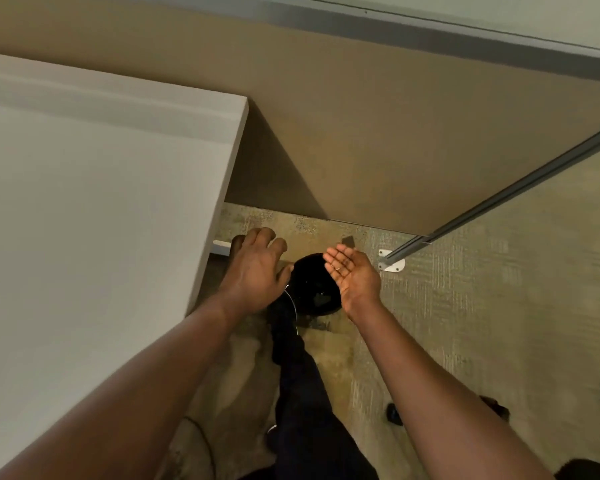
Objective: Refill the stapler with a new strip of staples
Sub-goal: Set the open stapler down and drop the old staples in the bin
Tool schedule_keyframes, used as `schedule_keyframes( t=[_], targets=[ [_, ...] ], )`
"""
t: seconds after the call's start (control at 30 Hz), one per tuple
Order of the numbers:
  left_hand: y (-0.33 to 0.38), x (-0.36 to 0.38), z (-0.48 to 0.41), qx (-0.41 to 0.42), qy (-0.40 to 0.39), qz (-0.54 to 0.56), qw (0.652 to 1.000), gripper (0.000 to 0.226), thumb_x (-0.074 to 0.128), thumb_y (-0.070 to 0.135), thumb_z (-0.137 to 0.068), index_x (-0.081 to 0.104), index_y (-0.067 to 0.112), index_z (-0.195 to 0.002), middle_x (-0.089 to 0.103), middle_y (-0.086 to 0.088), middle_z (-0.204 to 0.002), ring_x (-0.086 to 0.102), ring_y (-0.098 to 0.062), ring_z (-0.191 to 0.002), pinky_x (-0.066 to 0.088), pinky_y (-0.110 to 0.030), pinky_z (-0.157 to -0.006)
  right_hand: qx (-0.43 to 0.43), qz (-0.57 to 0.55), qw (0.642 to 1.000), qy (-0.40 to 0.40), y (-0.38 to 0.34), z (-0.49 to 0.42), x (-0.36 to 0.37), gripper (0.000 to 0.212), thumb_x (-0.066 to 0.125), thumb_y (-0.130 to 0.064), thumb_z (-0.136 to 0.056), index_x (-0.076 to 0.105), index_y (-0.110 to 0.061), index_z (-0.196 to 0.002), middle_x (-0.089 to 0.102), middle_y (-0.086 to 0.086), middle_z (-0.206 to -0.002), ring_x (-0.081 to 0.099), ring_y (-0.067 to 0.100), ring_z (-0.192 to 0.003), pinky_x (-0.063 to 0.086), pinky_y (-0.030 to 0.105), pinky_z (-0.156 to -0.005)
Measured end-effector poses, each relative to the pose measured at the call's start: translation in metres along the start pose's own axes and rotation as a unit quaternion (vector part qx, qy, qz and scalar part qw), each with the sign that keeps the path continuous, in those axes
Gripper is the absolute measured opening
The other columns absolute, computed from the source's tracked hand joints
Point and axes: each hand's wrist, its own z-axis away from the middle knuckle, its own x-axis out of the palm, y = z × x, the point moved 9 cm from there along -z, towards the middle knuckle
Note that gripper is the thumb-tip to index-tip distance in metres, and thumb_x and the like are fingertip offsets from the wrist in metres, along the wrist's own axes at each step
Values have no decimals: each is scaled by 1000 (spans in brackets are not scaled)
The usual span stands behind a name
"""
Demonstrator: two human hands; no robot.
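Observation:
No stapler or staple strip is in view. My left hand (253, 271) hovers palm down with fingers spread, just off the right edge of the white desk (84, 209) and over the left rim of a round black waste bin (314, 289) on the floor. My right hand (350, 271) is flat and tilted, palm facing left, above the bin's right rim. A tiny metallic piece (337, 268) lies on its fingers; I cannot tell what it is. Neither hand grips anything.
A brown partition wall (378, 133) stands behind the bin. A metal rail with a white floor foot (392, 265) runs up to the right. My dark trouser leg (302, 382) is below the bin. Black chair casters (395, 414) sit on the carpet at lower right.

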Motion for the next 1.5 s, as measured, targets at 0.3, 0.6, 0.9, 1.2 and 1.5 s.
schedule_keyframes(
  t=[0.3,0.6,0.9,1.2,1.5],
  targets=[
    [15,41,-18,33,-30,-18,999,38,52,43,-96,60,18,-123,54,-6,-128,47,-24,-121,33,-42,-106,-39,205,978,22,32,-71,-20,38,40,-20,-106,63,-2,-130,66,17,-134,59,30,-129,41,42,-115],
    [21,60,-27,59,-59,-28,996,41,50,43,-97,59,16,-127,51,-7,-135,44,-25,-126,31,-41,-107,55,232,970,49,54,-101,-43,51,57,-53,-93,64,-24,-135,60,11,-143,54,35,-131,38,55,-115],
    [19,59,-16,49,-67,-27,996,40,51,42,-97,59,17,-127,54,-7,-132,46,-24,-124,32,-41,-106,-44,259,963,54,37,-94,-36,28,49,-17,-99,73,-12,-112,74,11,-118,66,29,-115,51,46,-101],
    [38,14,20,38,-35,6,999,41,52,45,-96,58,20,-128,54,-2,-131,46,-21,-124,34,-38,-105,-48,264,962,44,20,-45,-20,28,47,-16,-103,69,-4,-115,72,10,-99,67,21,-84,50,29,-68],
    [60,-59,59,22,24,-3,999,43,47,51,-96,56,24,-129,54,0,-130,50,-21,-121,42,-41,-103,-118,354,928,-11,-24,32,19,27,44,-13,-102,70,-16,-97,74,9,-94,69,26,-87,56,39,-78]
  ],
)
